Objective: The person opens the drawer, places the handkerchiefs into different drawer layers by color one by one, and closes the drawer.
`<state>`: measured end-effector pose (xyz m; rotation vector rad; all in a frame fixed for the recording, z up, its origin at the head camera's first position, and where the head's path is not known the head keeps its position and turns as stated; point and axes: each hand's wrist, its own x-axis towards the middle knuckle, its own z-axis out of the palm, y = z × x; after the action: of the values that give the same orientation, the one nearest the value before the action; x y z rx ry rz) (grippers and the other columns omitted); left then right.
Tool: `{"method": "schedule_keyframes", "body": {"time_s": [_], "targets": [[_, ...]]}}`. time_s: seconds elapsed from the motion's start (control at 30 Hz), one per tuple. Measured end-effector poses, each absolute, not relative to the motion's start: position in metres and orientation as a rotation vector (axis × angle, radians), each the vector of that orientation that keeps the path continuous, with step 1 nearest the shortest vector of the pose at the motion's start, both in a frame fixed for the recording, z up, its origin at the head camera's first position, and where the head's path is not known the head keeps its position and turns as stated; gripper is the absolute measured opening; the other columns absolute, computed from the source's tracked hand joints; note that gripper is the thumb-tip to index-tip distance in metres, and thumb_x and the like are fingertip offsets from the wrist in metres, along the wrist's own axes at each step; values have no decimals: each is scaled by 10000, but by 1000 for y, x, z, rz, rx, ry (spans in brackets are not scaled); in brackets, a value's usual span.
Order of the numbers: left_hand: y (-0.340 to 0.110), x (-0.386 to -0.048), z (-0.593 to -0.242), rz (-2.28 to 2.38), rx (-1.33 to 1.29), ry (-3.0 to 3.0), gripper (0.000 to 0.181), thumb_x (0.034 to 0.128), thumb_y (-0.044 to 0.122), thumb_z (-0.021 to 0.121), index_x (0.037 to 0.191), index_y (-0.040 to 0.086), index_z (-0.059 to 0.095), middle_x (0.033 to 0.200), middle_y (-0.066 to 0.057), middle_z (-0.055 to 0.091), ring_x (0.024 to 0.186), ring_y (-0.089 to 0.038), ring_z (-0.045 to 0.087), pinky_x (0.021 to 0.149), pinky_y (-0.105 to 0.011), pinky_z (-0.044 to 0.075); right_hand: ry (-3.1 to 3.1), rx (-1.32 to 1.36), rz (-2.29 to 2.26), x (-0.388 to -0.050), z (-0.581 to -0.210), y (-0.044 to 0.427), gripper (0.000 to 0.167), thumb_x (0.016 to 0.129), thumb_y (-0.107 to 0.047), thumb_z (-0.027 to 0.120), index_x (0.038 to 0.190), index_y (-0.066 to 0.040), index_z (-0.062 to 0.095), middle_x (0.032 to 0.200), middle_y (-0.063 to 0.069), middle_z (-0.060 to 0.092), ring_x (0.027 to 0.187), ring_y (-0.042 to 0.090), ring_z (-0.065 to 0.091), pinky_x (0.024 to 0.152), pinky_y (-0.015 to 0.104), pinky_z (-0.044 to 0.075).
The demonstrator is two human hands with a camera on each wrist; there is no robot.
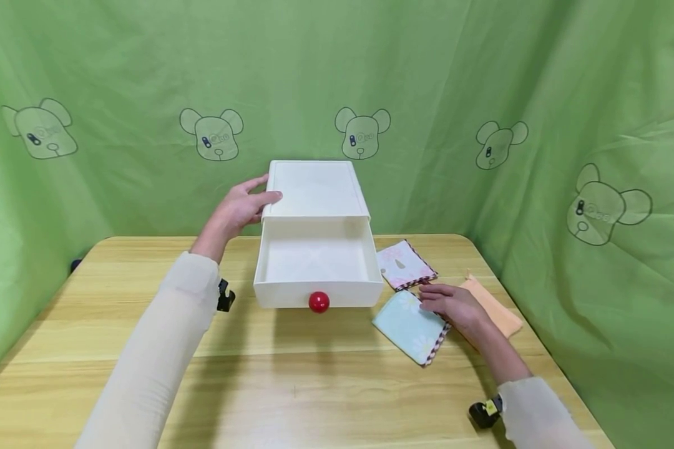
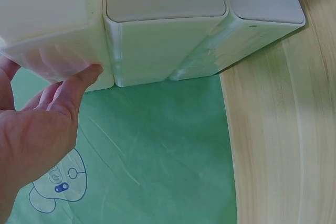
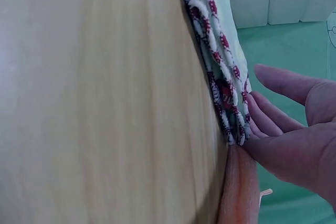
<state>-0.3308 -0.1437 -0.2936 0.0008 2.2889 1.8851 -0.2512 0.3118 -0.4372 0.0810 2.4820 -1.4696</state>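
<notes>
A white drawer unit [image 1: 317, 187] has its top drawer [image 1: 286, 294] pulled out, with a red round knob [image 1: 319, 302] on the front. Against its left side rests my left hand [image 1: 238, 206], thumb over the top edge and fingers along the side wall. Over the far edge of a folded light-blue floral cloth [image 1: 407, 327] is my right hand [image 1: 455, 305]. In the right wrist view its fingertips touch the cloth's red-and-white stitched border [image 3: 223, 72], with the thumb apart. An orange cloth [image 1: 497, 308] lies partly behind that hand.
A folded pink-and-white patterned cloth [image 1: 404, 265] lies right of the drawer. In the left wrist view more white drawer sections [image 2: 168, 45] sit below the top one. A green curtain [image 1: 292, 75] surrounds the wooden table [image 1: 337, 399] at the back and sides.
</notes>
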Motion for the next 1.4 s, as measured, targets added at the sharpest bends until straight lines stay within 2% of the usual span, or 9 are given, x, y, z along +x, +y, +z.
{"method": "schedule_keyframes", "body": {"time_s": [0.1, 0.4, 0.6, 0.83, 1.03, 1.4], "targets": [[-144, -331, -294, 1883, -2, 2288, 775, 969, 330, 697, 1609, 341, 259, 931, 43, 614, 735, -69, 520, 717, -220, 515, 2484, 85, -1444, -251, -437, 310, 631, 919, -199, 744, 1479, -34, 506, 1499, 139, 538, 1396, 321, 496, 1173, 426, 386], [-144, -330, -293, 1869, 3, 2307, 774, 967, 345, 696, 1607, 350, 260, 920, 43, 609, 713, -66, 508, 684, -212, 499, 2461, 31, -1440, -251, -442, 311, 666, 873, -69, 759, 1471, 26, 482, 1500, 226, 509, 1389, 388, 486, 1108, 395, 476], [-144, -330, -294, 1874, -3, 2303, 770, 966, 343, 697, 1606, 346, 268, 1039, 1, 632, 827, -96, 567, 756, -227, 540, 2466, 8, -1424, -252, -444, 312, 675, 847, -29, 763, 1461, 31, 489, 1488, 237, 517, 1375, 390, 493, 1118, 423, 466], [-143, -330, -295, 1874, 4, 2312, 767, 968, 339, 695, 1609, 321, 274, 920, 32, 609, 749, -77, 530, 714, -209, 511, 2503, 3, -1383, -251, -446, 312, 662, 824, -34, 779, 1432, 20, 525, 1457, 226, 548, 1339, 377, 520, 1114, 460, 463], [-144, -331, -295, 1875, 4, 2310, 765, 970, 337, 693, 1609, 322, 273, 916, 33, 611, 735, -76, 525, 715, -215, 509, 2543, 9, -1347, -252, -448, 312, 626, 821, -32, 790, 1398, 30, 553, 1409, 231, 572, 1295, 356, 541, 1088, 452, 483], [-143, -330, -295, 1873, -2, 2307, 772, 966, 331, 698, 1610, 321, 272, 900, 36, 613, 710, -74, 515, 680, -204, 498, 2628, 67, -1177, -250, -447, 311, 615, 840, -147, 808, 1386, 12, 574, 1370, 242, 592, 1262, 387, 554, 1078, 518, 461]]}}
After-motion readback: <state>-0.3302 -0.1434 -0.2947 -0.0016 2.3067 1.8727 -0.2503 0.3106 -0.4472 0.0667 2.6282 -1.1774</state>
